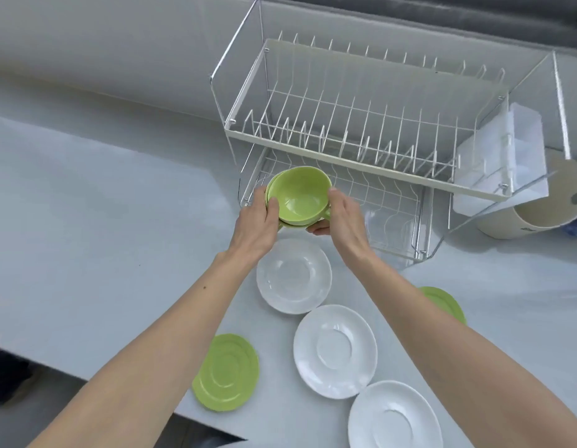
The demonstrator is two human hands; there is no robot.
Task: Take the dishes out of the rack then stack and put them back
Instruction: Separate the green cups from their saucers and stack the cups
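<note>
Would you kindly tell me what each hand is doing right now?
Left hand: closed on the left side of the nested glossy green ceramic cups.
Right hand: closed on their right side.

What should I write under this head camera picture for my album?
Both hands, left hand and right hand, hold stacked green cups before an empty dish rack.

Two nested glossy green cups (pixel 298 197) are tilting mouth-forward at the lower tier of the white two-tier wire dish rack (pixel 361 130). Three white saucers (pixel 293 275) (pixel 335 350) (pixel 395 417) and two green saucers (pixel 226 371) (pixel 443 300) are lying flat on the counter in front of it, unstacked.
</note>
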